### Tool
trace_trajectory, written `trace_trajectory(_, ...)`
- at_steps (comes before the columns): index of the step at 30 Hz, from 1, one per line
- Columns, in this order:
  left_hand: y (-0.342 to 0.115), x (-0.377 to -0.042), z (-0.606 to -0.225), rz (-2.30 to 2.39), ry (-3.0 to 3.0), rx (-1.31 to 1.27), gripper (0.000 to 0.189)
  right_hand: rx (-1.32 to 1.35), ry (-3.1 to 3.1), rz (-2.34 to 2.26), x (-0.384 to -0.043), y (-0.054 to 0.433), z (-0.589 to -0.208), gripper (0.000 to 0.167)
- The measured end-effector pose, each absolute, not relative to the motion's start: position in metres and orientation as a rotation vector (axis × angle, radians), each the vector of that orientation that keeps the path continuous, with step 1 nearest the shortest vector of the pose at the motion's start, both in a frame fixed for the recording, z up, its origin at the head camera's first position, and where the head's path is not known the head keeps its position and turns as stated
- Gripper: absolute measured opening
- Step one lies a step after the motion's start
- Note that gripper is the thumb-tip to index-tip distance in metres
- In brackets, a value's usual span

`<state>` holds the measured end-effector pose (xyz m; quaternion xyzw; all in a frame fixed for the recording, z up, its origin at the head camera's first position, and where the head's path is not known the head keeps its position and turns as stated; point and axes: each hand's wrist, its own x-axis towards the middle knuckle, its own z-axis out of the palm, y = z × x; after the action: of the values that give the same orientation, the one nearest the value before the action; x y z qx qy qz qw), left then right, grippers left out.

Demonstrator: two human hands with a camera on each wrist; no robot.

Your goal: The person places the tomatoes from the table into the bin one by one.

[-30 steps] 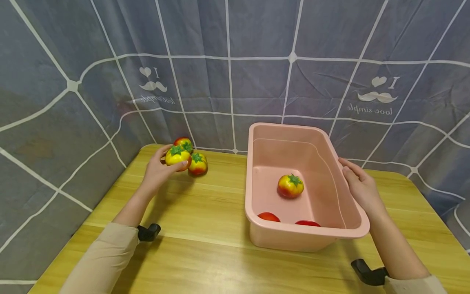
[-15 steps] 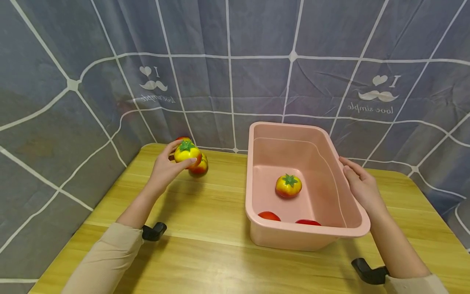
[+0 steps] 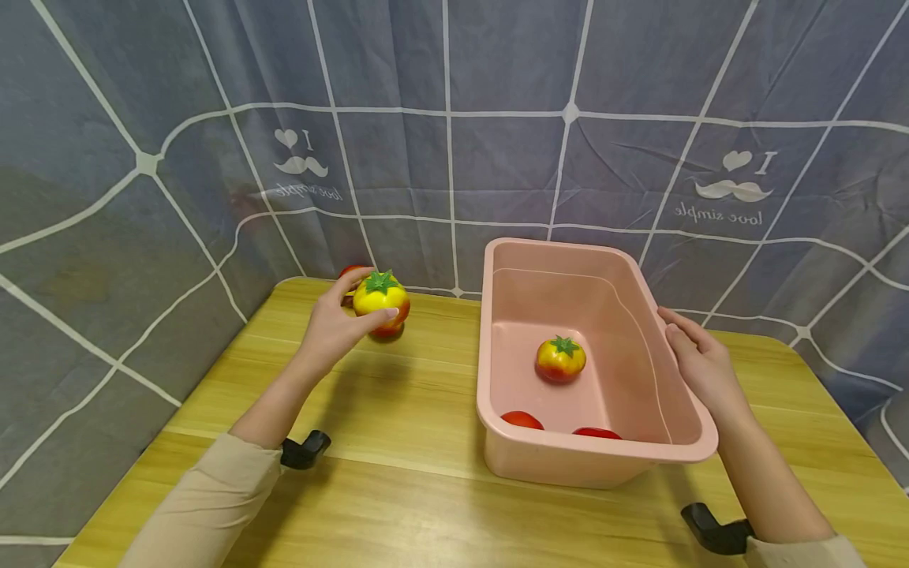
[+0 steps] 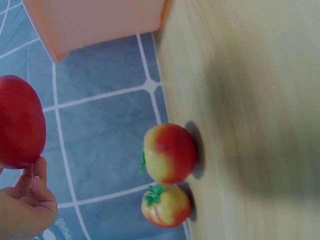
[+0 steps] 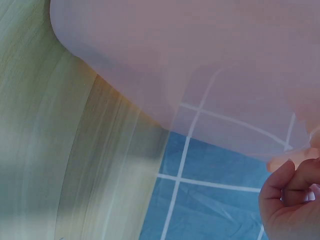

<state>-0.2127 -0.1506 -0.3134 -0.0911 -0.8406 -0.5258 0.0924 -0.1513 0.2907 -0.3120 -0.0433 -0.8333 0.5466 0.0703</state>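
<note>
My left hand (image 3: 337,323) holds a yellow and red tomato (image 3: 382,297) with a green leafy top, between thumb and fingers, raised above the table. In the left wrist view, the red underside of this tomato (image 4: 19,122) faces the camera. Two more tomatoes rest on the table behind it: one (image 4: 170,154) stands close beside the other (image 4: 166,206). In the head view they are mostly hidden. My right hand (image 3: 699,359) grips the right rim of a pink plastic bin (image 3: 596,448). Inside lie a yellow-red tomato (image 3: 560,360) and two red, partly hidden items.
The bin stands on a light wooden table (image 3: 398,489), right of centre. A grey-blue curtain (image 3: 398,166) with white lines hangs behind the table and along its left side. Black wrist mounts (image 3: 305,450) stick out from both wrists.
My left hand has carried the tomato to the right, away from the far left corner and across the front of the other two. My right hand stays on the bin.
</note>
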Motion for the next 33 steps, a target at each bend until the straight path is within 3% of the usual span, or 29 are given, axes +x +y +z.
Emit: trace_trajectory(33, -0.084, -0.188, -0.279, -1.657, -2.374, -0.617, 0.061, -0.158, -2.509, 1.670, -0.152, 0.290, -0.311, 0.052)
